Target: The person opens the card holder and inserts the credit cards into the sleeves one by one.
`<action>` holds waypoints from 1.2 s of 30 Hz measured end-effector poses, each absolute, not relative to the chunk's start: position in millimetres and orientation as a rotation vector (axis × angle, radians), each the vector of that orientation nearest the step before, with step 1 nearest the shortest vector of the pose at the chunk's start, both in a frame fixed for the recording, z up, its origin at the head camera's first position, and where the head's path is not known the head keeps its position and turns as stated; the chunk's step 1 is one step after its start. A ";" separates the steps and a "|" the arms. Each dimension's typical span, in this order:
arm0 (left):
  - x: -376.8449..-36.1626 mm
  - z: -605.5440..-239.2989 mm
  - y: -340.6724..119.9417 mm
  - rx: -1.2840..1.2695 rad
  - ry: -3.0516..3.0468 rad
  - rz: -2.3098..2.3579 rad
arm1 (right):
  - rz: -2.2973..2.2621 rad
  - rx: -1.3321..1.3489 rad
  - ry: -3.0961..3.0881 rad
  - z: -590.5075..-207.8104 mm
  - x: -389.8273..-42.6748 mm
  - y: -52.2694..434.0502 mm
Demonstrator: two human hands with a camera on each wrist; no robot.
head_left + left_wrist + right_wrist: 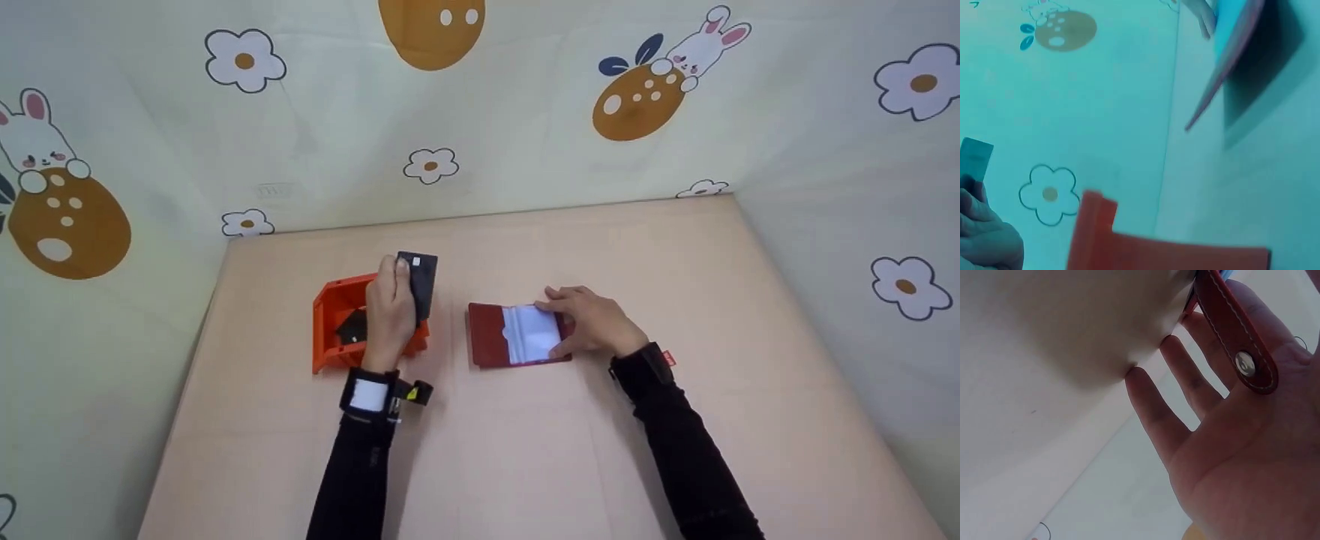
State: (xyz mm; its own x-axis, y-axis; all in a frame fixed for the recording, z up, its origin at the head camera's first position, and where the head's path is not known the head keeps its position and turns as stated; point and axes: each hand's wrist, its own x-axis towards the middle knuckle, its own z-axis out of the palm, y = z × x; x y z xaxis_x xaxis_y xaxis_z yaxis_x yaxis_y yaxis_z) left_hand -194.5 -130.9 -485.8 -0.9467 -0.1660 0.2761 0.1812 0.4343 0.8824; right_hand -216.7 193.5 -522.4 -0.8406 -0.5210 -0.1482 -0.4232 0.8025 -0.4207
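Left hand [390,304] over the orange bin [335,330], pinching a dark card [421,289], long axis pointing away; bin contents mostly hidden, perhaps another card. Right hand [592,321], fingers straight, pressing the open red wallet [495,337] flat on the table [525,450]; snap strap [1237,332] across the palm.

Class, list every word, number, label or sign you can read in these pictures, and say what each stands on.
No text can be read.
Dark card held in the left hand: a small white mark, too small to read.
Red tag at the right wrist: too small to read.
Open red leather wallet: no lettering visible.
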 end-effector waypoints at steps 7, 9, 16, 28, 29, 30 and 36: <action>-189.3 -483.0 -113.3 -0.157 -2.317 -1.757 | -0.549 -0.725 2.736 -522.2 -216.6 193.5; -188.3 -485.2 -102.6 -0.159 -2.273 -1.856 | -0.540 -0.734 2.742 -522.9 -216.8 194.1; -190.7 -515.6 -52.2 -0.001 -2.459 -1.783 | -0.545 -0.738 2.760 -524.9 -217.9 195.5; -196.3 -553.5 -38.9 0.146 -2.715 -1.445 | -0.555 -0.741 2.762 -523.4 -217.7 192.8; -196.3 -554.2 -38.8 0.152 -2.719 -1.451 | -0.554 -0.742 2.762 -523.4 -217.6 192.9; -196.4 -555.1 -38.8 0.162 -2.725 -1.454 | -0.555 -0.742 2.761 -523.6 -217.6 193.0; -197.5 -558.8 -37.5 0.207 -2.715 -1.487 | -0.551 -0.740 2.761 -524.4 -218.0 193.8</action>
State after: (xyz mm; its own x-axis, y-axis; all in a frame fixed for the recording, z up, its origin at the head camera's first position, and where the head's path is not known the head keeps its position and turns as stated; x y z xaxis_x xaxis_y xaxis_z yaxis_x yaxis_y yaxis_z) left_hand -197.5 -37.5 -558.8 -0.9903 -0.1358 -0.0292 -0.0977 0.5318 0.8412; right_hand -218.0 193.8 -524.4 -0.8462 -0.5189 -0.1216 -0.4325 0.8019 -0.4123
